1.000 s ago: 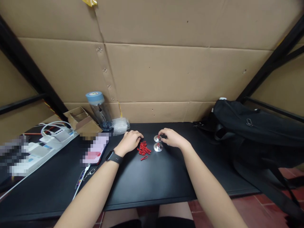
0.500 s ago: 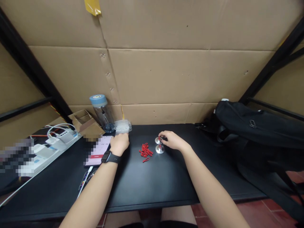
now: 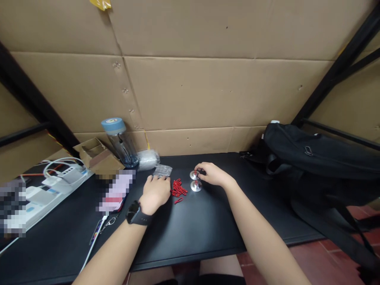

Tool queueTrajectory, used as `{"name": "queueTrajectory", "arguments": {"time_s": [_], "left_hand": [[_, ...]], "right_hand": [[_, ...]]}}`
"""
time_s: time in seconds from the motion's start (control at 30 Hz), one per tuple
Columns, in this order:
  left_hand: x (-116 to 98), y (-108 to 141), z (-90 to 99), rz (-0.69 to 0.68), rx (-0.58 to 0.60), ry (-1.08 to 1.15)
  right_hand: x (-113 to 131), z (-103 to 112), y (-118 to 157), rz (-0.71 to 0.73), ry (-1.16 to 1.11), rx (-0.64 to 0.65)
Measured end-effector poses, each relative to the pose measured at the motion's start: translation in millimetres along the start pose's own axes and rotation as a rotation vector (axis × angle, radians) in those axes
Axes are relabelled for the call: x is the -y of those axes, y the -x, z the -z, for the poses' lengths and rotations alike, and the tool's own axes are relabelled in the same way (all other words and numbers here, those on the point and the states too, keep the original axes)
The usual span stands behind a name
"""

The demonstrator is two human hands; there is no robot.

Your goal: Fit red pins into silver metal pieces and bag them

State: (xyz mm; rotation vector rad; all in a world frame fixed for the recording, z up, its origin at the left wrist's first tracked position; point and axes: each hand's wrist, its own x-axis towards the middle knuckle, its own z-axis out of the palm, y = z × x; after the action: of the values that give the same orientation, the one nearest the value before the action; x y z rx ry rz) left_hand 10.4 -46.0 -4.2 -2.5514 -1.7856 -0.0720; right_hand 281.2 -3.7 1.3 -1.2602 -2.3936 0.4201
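Note:
At the near edge of a small sheet of clear plastic wrap [image 3: 163, 170], my left hand [image 3: 156, 192] lies palm down with fingers spread, fingertips touching the wrap. A black watch is on that wrist. My right hand [image 3: 212, 174] pinches the upper of two small silver finger cymbals [image 3: 194, 175] by its red cord loop. The lower finger cymbal [image 3: 196, 186] rests on the table just in front of it. Between my hands is a pile of red cord loops [image 3: 178, 188], with one loose loop [image 3: 178, 201] nearer me.
Left on the black table [image 3: 190, 233] are a phone [image 3: 118, 190] with a white cable, a power strip [image 3: 50, 194], an open cardboard box [image 3: 96, 154] and a blue-lidded bottle [image 3: 118, 138]. More plastic wrap [image 3: 148, 159] sits behind. A black backpack [image 3: 320, 158] fills the right.
My left hand has come nearer me and right, toward the red loops. A small plastic sheet now shows apart from the wrap behind. My right hand stays at the cymbals; the view has shifted slightly.

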Motion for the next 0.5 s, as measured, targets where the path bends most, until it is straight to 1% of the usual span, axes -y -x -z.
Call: {"name": "queueTrajectory", "arguments": {"time_s": [0.07,0.13,0.23,0.37,0.5], "left_hand": [[-5.7,-1.8,-6.0,-0.067,-0.077,0.039],[-7.2,-7.1,-12.4,-0.115,-0.122,0.074],[-4.5,-18.5,-20.2,-0.18,-0.127,0.145],[-3.2,-32.3,-23.7,-0.249,-0.106,0.33],[-9.0,-39.6,-24.2,-0.271,-0.182,0.432]], "right_hand": [[-0.3,-0.3,-0.5,0.004,0.005,0.004],[-0.4,-0.8,-1.2,0.008,0.007,0.006],[-0.5,-1.7,-2.1,0.015,0.007,0.008],[-1.2,-2.2,-2.2,0.01,-0.064,0.018],[2.3,-2.2,-2.1,-0.022,-0.131,0.031]]}}
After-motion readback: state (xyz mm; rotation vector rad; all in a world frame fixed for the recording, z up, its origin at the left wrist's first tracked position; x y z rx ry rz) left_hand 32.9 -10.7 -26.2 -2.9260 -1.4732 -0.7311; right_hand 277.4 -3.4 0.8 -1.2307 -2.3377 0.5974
